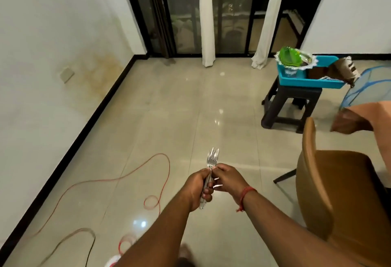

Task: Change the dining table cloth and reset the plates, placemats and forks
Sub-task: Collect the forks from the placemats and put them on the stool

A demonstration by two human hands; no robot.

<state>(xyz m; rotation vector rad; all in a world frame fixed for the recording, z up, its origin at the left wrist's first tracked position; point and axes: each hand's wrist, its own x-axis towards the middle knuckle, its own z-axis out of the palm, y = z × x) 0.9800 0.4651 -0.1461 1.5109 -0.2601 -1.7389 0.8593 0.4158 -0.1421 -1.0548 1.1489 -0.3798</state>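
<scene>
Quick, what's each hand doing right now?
Left hand: grips the forks by their handles.
Right hand: pinches the same forks.

no readable text, labels, or numbers

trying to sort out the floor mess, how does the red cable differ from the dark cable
The red cable is thin and bright, while the dark cable looks thicker and dull. The red cable snakes far across the tiles and curls into a small loop near the left hand; the dark cable makes one short arch at the lower left. The red cable reaches nearer the forks. Both lie loose on the glossy floor.
</scene>
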